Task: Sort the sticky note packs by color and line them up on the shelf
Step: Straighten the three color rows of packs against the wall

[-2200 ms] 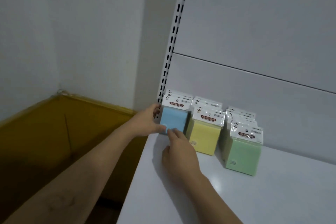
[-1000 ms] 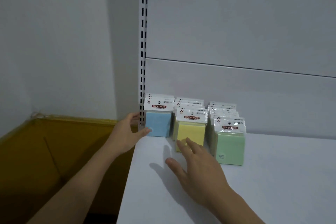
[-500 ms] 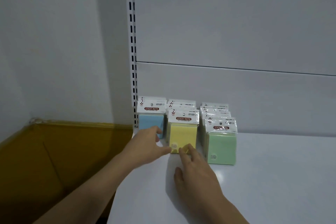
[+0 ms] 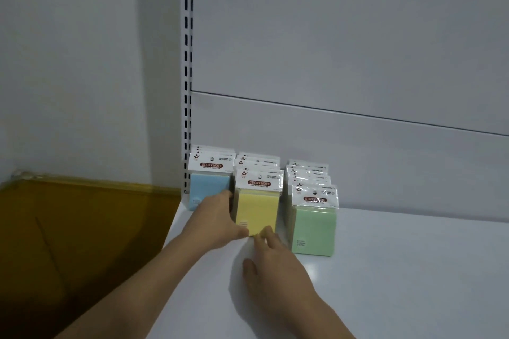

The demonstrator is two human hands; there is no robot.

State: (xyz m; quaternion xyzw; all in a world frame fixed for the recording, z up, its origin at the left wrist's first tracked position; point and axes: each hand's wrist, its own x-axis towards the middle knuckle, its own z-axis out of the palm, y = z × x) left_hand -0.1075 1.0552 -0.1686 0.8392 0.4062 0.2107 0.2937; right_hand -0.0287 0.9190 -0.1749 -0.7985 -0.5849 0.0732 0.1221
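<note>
Three rows of sticky note packs stand upright on the white shelf [image 4: 399,270] against its back panel: blue packs [image 4: 209,190] at the left, yellow packs [image 4: 257,208] in the middle, green packs [image 4: 314,228] at the right. My left hand [image 4: 217,221] lies against the left side of the front yellow pack, thumb at its lower front edge and fingers reaching between the blue and yellow rows. My right hand [image 4: 271,261] rests on the shelf in front, with straight fingertips touching the bottom edge of that same yellow pack.
A slotted white upright [image 4: 187,69] runs up the shelf's left end beside the blue row. Left of and below the shelf edge stands a brown cardboard box [image 4: 68,228]. White wall fills the left side.
Both hands have left the blue pack and moved right to the front yellow pack. The left hand now holds its left side and the right fingertips touch its bottom edge.
</note>
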